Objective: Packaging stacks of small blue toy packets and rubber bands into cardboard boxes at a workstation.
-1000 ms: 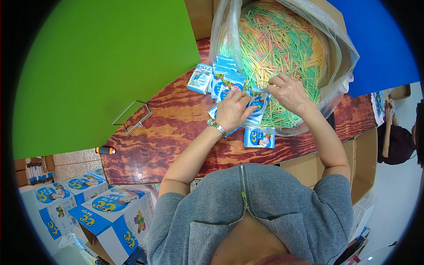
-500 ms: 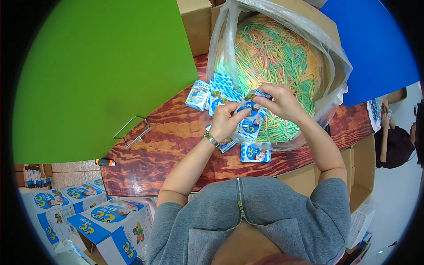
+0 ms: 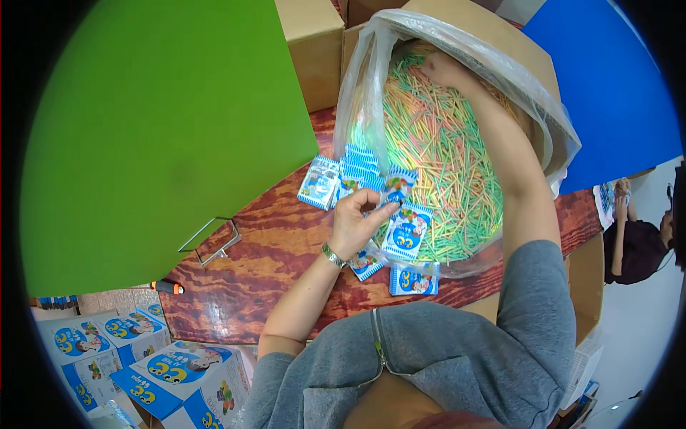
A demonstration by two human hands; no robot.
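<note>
**Q:** Hands first: what does each one hold, and where?

**A:** Left hand [image 3: 355, 220]: over the wooden table [image 3: 271, 250], fingers curled, thumb and fingertips pinched on a small blue-and-white packet [image 3: 397, 184] held at the near edge of the bag. Right hand [image 3: 441, 69]: arm stretched out, hand deep at the far side of the clear plastic bag [image 3: 361, 107], fingers bent down into the sticks [image 3: 436, 157]. Whether it grips any cannot be told.

**Q:** Materials and shapes?

**A:** Sticks: thin, straight, pastel green, yellow and pink, heaped loosely in great number. Bag: glossy, crinkled film lining a brown cardboard box [image 3: 529, 57]. Loose packets [image 3: 336, 182]: flat, rectangular, shiny, with crimped striped ends, lying fanned on the table just beside the bag; three more [image 3: 407, 232] lie near the wrist. Table: reddish-brown, strongly figured grain. Wristwatch [image 3: 333, 255]: metal band. Sleeves: grey knit.

**Q:** What is hidden, cut off or unclear?

**A:** Right fingertips are buried among the sticks. Bag film blurs the sticks behind its near wall. A flat green panel [image 3: 157, 136] covers the table's left part, a blue panel [image 3: 607, 86] the upper right. A bent wire frame [image 3: 211, 239] lies at the green panel's edge, its form only partly legible. Printed blue-and-white cartons [image 3: 179, 368] at lower left are cropped by the rim. Another person [image 3: 636, 243] at far right is small and partly cut off.
</note>
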